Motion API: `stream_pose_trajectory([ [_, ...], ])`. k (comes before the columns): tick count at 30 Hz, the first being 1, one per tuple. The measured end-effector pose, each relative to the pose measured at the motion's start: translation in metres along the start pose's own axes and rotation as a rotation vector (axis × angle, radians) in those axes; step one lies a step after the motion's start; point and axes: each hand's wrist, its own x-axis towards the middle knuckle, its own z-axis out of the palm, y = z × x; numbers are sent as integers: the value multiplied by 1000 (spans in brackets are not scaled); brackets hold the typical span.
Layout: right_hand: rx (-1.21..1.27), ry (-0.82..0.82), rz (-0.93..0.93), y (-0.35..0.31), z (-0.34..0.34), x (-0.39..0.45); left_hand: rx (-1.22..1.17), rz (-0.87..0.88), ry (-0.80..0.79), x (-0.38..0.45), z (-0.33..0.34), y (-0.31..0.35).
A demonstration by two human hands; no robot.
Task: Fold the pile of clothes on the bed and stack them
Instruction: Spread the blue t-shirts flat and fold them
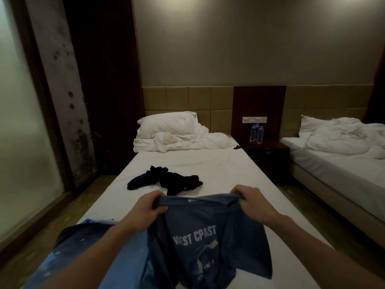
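Left hand (149, 207) and right hand (249, 200) each hold a tight grip on the top edge of a blue T-shirt (208, 243), raised over the bed (208, 161); dark clothes (166, 180) lie mid-mattress

White block letters across the chest of the blue T-shirt (200, 236), low in the middle of the frame, read "WEST CPAST". Smaller print lower on the shirt is too blurred to read.
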Motion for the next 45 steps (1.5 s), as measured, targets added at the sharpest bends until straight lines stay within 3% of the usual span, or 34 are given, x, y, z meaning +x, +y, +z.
stream_pose_trajectory([
  [3, 135, 114, 59, -12, -9, 3, 147, -60, 202, -6, 5, 15],
  [7, 258, 98, 83, -31, -29, -1, 272, -245, 276, -16, -5, 35],
  [10, 344, 46, -23, -46, -53, -15, 148, -279, 410, -23, -16, 53],
  [12, 370, 30, -112, -56, -70, -28, 44, -215, 419, -28, -22, 65],
  [16, 426, 132, -199, -74, -102, -51, -15, 0, 286, -45, -37, 82],
  [23, 269, 431, -275, -112, -154, -94, -56, 160, 662, -75, -81, 141],
  [27, 194, 613, -311, -126, -190, -110, -101, 179, 804, -83, -103, 191],
  [30, 169, 651, -330, -129, -214, -111, -75, 213, 869, -81, -116, 212],
  [39, 24, 587, -175, -95, -220, -62, 134, 149, 835, -26, -105, 199],
  [45, 19, 491, 8, -28, -161, 16, 234, 32, 596, 63, -51, 131],
])
